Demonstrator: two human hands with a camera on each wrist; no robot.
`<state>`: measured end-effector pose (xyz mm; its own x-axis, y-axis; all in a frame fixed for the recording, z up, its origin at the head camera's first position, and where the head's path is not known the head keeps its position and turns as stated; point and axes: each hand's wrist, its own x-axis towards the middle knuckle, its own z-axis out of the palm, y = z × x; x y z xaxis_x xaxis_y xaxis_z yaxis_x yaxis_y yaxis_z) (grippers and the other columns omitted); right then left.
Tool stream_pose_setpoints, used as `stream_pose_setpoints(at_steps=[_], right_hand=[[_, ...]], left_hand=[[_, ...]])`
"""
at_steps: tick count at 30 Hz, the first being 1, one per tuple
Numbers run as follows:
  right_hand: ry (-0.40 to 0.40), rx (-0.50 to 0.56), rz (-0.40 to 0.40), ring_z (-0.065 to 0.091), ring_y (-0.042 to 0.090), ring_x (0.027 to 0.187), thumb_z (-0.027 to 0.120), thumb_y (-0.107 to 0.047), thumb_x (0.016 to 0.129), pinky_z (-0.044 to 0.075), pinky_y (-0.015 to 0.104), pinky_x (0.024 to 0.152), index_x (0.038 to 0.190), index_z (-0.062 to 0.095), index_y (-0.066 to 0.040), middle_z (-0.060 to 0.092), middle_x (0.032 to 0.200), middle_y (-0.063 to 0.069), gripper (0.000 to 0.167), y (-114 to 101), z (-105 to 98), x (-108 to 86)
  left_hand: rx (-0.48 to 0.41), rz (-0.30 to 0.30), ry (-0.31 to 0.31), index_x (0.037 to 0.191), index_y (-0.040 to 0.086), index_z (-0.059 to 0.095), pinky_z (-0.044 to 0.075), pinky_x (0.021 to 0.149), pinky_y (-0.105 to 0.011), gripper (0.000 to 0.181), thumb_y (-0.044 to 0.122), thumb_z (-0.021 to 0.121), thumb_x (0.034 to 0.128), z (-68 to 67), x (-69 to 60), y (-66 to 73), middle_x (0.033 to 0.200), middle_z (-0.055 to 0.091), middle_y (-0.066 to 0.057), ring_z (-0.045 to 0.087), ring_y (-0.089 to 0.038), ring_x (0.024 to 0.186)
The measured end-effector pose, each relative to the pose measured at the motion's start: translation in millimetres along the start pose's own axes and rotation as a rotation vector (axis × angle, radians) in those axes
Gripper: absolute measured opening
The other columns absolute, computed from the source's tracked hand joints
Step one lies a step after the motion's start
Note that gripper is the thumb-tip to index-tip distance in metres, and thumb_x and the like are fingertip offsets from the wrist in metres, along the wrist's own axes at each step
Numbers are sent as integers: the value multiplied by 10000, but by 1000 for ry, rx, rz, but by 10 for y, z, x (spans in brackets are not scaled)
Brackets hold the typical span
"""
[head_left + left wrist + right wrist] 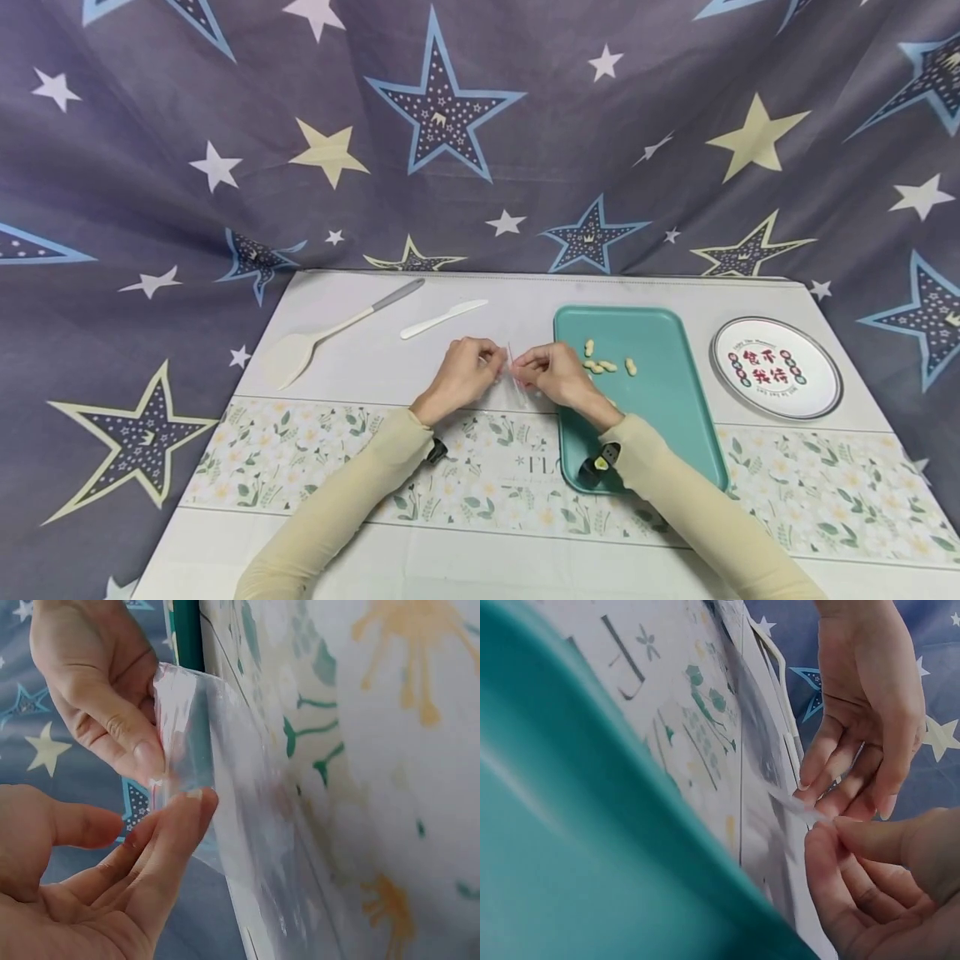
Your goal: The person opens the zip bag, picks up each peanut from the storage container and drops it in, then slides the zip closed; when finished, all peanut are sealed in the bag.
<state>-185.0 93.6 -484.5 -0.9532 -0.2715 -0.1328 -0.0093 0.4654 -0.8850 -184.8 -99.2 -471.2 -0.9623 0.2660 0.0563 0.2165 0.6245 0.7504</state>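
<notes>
A clear plastic bag [517, 390] [251, 795] hangs upright between the two hands, left of the green tray. My right hand [558, 377] [101, 690] [889, 885] pinches its reddish top edge between thumb and fingers. On the other side, my left hand [463, 372] [97, 877] [877, 705] touches that edge with its fingertips, its thumb held apart from them. Nothing shows inside the bag. Several peanuts [631, 367] lie on the upper left part of the green tray [663, 417] [577, 802], partly hidden by my right hand and wrist.
A white spatula with a grey handle [296, 354] lies at the left, and a white plastic knife [444, 319] behind my left hand. A round white plate with red characters [776, 400] is right of the tray. A star-patterned curtain [480, 200] hangs behind the table.
</notes>
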Motion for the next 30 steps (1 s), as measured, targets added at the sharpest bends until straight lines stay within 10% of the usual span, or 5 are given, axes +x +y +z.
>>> stream_pose_setpoints(at_steps=[13,30], right_hand=[[-8,2,-15,663,175,613,757,-178,963,508,223,530,932,817,-54,786,822,100,141,-16,-11,-20],[-54,66,-7,731,156,656,808,-177,922,588,259,594,909,815,-40,793,799,120,137,27,10,-21]], left_hand=[[-236,-53,-47,1045,-53,773,636,644,-254,181,76,650,1014,7,-6,30,876,802,-156,799,-269,767],[-166,-37,-72,1009,4,779,584,601,-214,128,76,689,953,-12,-38,45,867,799,-114,762,-144,703]])
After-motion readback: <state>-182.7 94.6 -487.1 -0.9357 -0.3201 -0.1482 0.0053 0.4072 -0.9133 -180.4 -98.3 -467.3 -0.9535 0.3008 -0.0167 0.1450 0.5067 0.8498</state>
